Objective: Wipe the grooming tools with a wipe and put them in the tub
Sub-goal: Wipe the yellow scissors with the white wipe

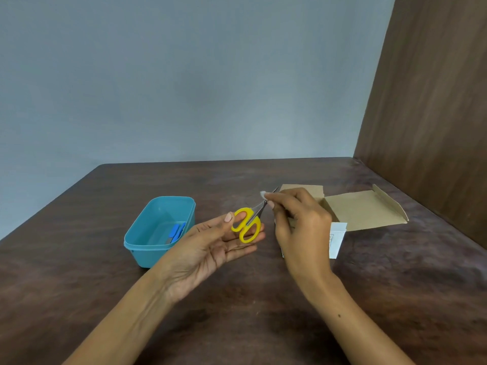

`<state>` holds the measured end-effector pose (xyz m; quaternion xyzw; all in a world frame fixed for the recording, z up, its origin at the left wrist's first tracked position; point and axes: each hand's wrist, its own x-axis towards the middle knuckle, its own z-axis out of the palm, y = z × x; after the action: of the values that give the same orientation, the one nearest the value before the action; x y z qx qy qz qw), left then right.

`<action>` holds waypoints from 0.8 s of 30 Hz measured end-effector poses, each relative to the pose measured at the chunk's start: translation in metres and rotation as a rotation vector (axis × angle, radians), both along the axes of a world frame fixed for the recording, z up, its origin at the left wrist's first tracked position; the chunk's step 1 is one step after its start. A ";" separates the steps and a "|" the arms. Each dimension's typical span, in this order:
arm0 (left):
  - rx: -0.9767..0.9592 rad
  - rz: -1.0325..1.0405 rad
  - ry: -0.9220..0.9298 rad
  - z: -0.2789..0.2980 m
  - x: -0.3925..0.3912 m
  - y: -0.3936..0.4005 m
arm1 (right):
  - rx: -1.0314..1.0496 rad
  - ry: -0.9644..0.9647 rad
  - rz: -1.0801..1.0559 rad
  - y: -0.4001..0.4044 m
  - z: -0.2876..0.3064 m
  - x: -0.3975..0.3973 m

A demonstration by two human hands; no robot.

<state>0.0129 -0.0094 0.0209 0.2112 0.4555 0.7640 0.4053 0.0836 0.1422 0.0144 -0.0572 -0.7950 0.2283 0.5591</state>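
Note:
My left hand (pixel 210 241) lies palm up over the table and holds small scissors with yellow handles (pixel 247 224); the thumb presses on one handle loop. The grey blades point up and to the right. My right hand (pixel 300 219) pinches a small white wipe (pixel 263 193) against the blades near their tips. A teal plastic tub (pixel 142 241) stands on the table left of my left hand. Inside it lies a blue-handled tool (pixel 176 231) against the right wall.
An open cardboard box (pixel 363 212) with a white side panel (pixel 337 239) sits behind and right of my right hand. A brown wooden panel (pixel 427 101) rises at the table's right edge. A grey wall stands behind the dark table (pixel 79 285).

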 end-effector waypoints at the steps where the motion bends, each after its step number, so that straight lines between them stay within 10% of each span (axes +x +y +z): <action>1: -0.002 -0.001 -0.001 0.001 0.000 0.000 | 0.006 -0.003 -0.001 0.000 0.000 0.000; 12: 0.074 -0.102 -0.160 0.011 0.000 -0.007 | -0.786 0.000 0.525 0.016 0.024 0.008; 24: 0.073 -0.116 -0.253 0.014 0.001 -0.007 | -0.899 -0.266 0.806 0.026 0.033 0.016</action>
<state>0.0143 -0.0168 0.0352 0.1539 0.3597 0.7758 0.4950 0.1000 0.1687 0.0473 -0.0104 -0.6431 0.7251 0.2462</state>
